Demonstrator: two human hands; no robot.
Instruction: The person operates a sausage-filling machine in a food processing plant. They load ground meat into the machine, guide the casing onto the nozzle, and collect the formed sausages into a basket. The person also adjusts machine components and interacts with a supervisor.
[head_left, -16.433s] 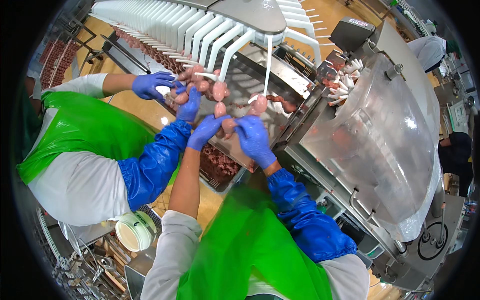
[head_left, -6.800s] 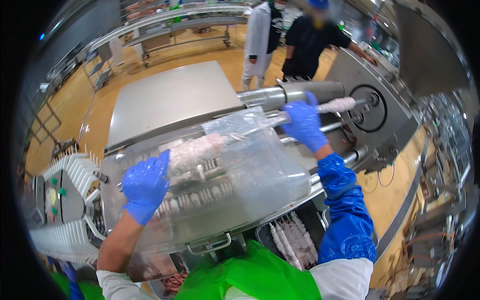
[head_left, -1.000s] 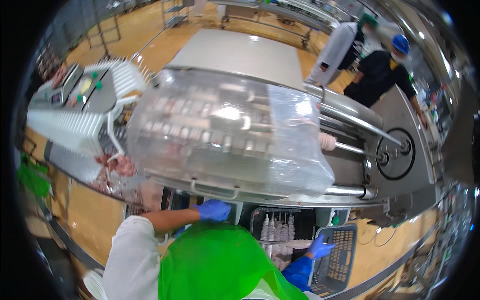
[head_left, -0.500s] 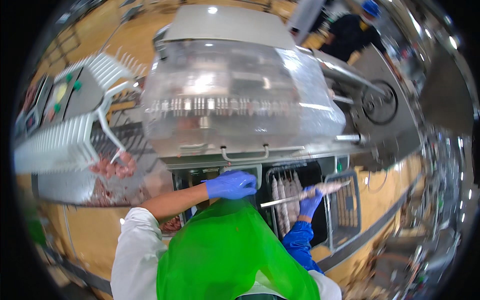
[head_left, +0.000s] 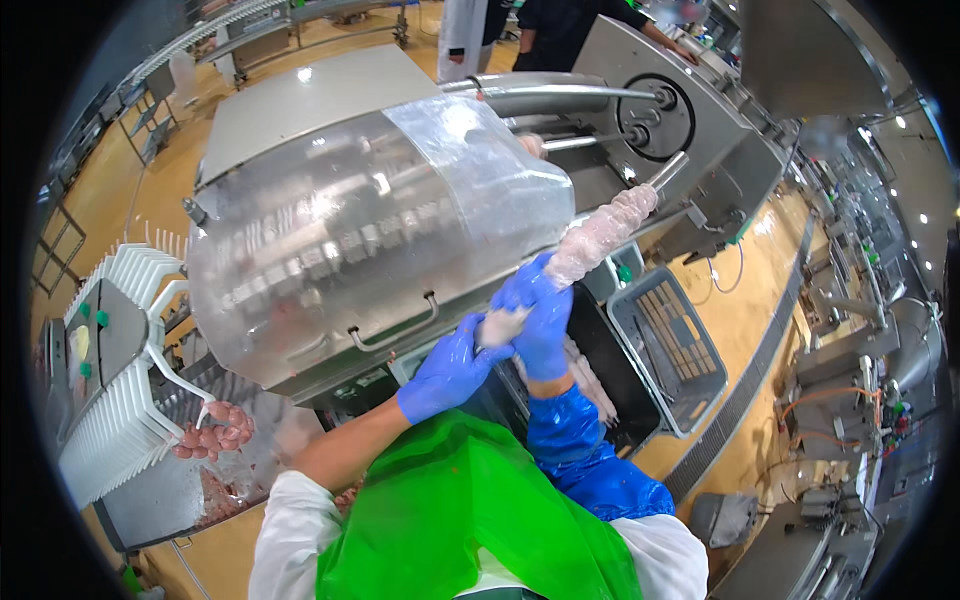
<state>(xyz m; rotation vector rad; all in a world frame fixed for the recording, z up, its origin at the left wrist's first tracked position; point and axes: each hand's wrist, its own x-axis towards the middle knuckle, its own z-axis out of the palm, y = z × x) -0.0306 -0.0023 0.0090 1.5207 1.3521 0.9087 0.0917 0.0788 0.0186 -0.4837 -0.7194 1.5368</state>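
Observation:
A whitish, wrinkled sausage casing (head_left: 605, 232) is bunched along a slim metal rod (head_left: 672, 172), whose bare tip points up and to the right. My right hand (head_left: 543, 325), in a blue glove, is wrapped round the casing's lower part. Against it, my left hand (head_left: 452, 368), gloved too, pinches the loose near end of the casing. Both hands are in front of the machine's lower edge. Below them, more bunched casings (head_left: 592, 385) lie in a black tub (head_left: 632, 400), partly hidden by my right forearm.
A steel machine with a clear curved cover (head_left: 310, 250) and a handle (head_left: 395, 328) stands ahead. Beside the tub is a grey slotted crate (head_left: 690, 365). At left, linked sausages (head_left: 225, 428) hang from a white hook conveyor (head_left: 125, 400) over a metal tray. People stand beyond the machine.
My right hand has brought the rod and casing up and left from over the tub, tilting it steeply. The left hand has moved over to meet it. The view has turned rightward.

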